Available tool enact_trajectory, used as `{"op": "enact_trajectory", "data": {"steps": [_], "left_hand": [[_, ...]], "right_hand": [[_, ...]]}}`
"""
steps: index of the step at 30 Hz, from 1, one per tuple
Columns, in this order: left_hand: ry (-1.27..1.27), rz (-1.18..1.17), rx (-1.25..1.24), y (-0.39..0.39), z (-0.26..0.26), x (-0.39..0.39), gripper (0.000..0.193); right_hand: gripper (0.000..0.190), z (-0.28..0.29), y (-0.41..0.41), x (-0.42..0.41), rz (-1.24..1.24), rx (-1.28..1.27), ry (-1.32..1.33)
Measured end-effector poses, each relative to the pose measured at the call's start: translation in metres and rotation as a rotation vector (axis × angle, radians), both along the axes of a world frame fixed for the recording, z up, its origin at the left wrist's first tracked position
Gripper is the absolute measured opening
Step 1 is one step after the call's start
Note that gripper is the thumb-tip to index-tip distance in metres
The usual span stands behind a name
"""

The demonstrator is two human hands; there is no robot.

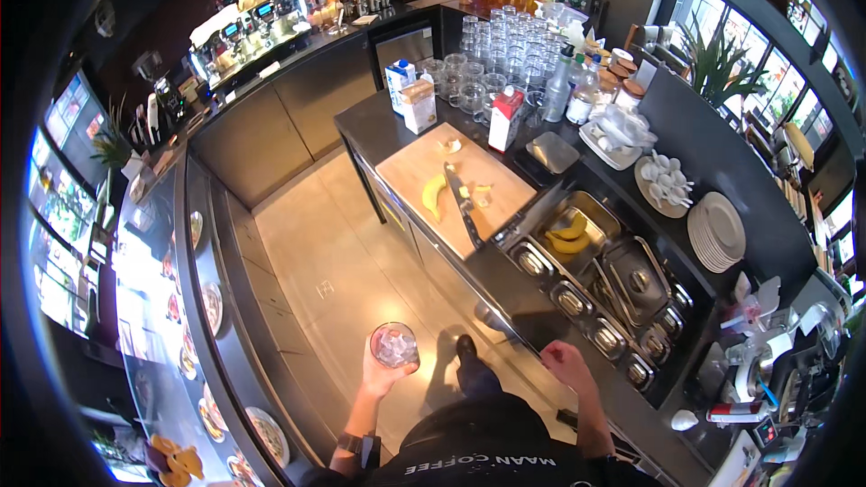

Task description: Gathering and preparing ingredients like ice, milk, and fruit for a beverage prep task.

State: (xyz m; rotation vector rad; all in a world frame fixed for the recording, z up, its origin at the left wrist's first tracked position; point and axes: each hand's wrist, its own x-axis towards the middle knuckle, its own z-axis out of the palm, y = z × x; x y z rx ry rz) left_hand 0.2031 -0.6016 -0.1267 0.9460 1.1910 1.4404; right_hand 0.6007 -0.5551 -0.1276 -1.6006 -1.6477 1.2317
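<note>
My left hand (380,373) is wrapped around a clear glass (394,346) filled with ice, held above the tiled floor. Beside the counter edge, my right hand (565,362) has its fingers curled, and no object shows in it. A wooden cutting board (399,172) lies on the dark counter ahead. On it are a banana (434,196), a knife with a black handle (467,210), several small banana pieces (482,189) and some peel (450,145). Several more bananas (570,238) lie in a steel pan to the board's right.
Cartons, including a red and white one (506,118), stand behind the board near many glasses (500,47). Stacked plates (718,230) and a plate of white spoons (663,182) sit at right. Lidded steel containers (572,299) line the counter. A display case (203,325) runs along the left.
</note>
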Motion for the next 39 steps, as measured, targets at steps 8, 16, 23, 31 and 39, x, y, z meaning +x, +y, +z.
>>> {"op": "enact_trajectory", "data": {"steps": [8,16,23,31,39], "left_hand": [[0.034,0.142,-0.012,0.135,0.001,-0.078,0.092],[0.259,-0.087,0.102,0.385,0.021,-0.114,0.097],[0.179,-0.479,0.220,0.539,-0.004,-0.115,0.097],[0.223,-0.813,0.488,0.587,0.010,-0.133,0.084],[0.452,0.055,0.348,0.733,0.024,-0.191,0.095]], "right_hand": [[0.017,-0.010,0.211,-0.112,-0.039,0.199,0.132],[0.011,0.060,0.349,-0.257,0.074,0.283,0.253],[0.013,0.042,0.374,-0.293,-0.267,0.399,-0.058],[0.017,0.018,0.311,-0.316,-0.812,0.172,-0.079],[0.016,0.039,0.289,-0.341,-1.090,0.167,-0.065]]}}
